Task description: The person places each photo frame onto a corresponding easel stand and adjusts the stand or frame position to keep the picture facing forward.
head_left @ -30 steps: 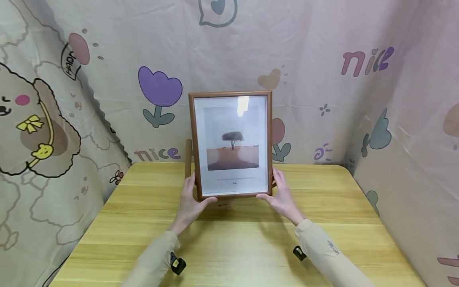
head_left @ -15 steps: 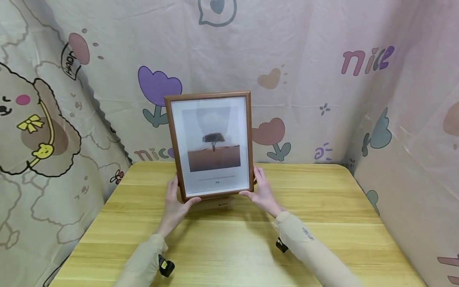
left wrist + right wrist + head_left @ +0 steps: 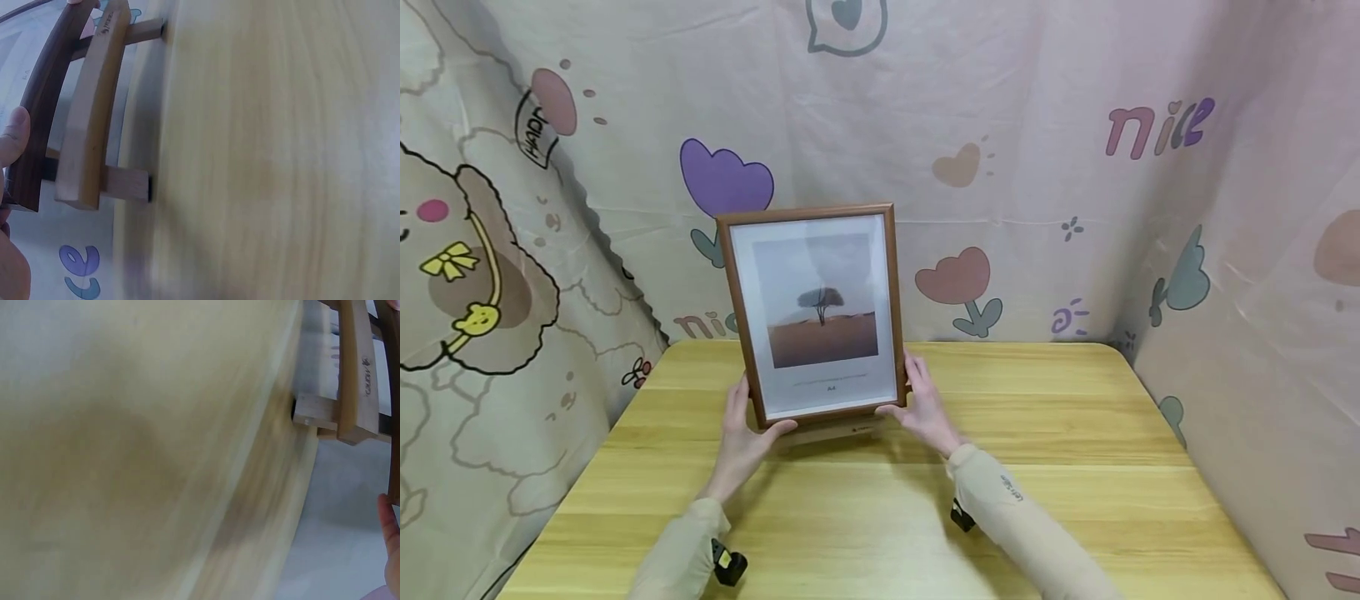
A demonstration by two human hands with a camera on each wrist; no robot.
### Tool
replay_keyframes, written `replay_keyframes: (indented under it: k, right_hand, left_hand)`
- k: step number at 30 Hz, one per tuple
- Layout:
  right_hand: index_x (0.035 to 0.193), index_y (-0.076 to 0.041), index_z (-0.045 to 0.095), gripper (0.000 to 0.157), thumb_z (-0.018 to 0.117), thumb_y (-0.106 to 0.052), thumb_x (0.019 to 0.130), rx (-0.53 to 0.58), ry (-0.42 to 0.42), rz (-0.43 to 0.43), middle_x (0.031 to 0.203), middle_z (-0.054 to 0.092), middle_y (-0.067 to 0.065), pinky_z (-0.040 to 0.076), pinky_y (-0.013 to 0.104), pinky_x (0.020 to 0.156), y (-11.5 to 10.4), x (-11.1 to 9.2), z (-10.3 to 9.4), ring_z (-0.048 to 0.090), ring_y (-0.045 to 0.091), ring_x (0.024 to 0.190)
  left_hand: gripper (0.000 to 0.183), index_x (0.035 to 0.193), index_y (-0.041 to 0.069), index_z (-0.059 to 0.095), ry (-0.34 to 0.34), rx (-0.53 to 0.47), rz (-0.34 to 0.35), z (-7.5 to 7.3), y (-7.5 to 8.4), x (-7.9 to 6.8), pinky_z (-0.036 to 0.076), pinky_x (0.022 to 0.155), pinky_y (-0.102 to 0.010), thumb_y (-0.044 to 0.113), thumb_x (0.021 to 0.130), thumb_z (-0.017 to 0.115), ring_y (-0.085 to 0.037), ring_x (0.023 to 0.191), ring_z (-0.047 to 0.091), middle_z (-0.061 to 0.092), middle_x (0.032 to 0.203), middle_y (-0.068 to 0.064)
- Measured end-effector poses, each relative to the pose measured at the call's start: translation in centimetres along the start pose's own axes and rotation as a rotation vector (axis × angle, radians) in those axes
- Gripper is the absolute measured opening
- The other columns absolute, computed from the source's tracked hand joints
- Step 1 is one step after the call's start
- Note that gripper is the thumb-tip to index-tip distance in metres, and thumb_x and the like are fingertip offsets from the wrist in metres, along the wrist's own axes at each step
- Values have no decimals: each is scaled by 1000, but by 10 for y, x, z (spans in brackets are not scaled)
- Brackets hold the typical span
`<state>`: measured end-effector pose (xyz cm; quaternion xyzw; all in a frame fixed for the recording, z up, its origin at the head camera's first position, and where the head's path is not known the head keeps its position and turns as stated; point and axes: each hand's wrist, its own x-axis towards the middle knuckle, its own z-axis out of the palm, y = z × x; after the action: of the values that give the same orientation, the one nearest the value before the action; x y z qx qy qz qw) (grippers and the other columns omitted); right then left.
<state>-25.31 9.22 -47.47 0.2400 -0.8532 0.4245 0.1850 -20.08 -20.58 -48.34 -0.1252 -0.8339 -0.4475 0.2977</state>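
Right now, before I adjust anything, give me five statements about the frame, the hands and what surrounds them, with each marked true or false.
1. The left hand and the right hand hold the picture frame near its lower corners. True.
2. The picture frame shows a boat. False: it shows a lone tree.
3. In the head view, a wooden ledge shows below the picture frame. True.
4. The picture frame lies flat on the table. False: it is held up, and the left wrist view shows a gap between it and the wooden ledge.
5. The right sleeve bears lettering. True.
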Motion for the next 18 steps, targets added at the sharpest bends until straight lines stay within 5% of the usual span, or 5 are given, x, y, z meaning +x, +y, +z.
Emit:
replay_keyframes:
  k: [10, 18]
  right_hand:
    - [157, 5, 23, 111, 90, -14, 71, 16, 3, 18, 130, 48, 15, 54, 35, 91, 4, -6, 10, 51, 20, 106]
    - [157, 5, 22, 111, 89, -15, 72, 16, 1, -14, 131, 48, 17, 52, 45, 101, 5, -6, 14, 53, 24, 110]
  left_hand:
    - [115, 160, 6, 22, -35, 14, -55, -3, -7, -5, 18, 107, 2, 6, 68, 91, -38, 133, 44, 43, 145, -26]
    - [114, 161, 7, 22, -26, 16, -51, -3, -12, -8, 19, 106, 0, 5, 69, 90, -38, 132, 45, 43, 145, -25]
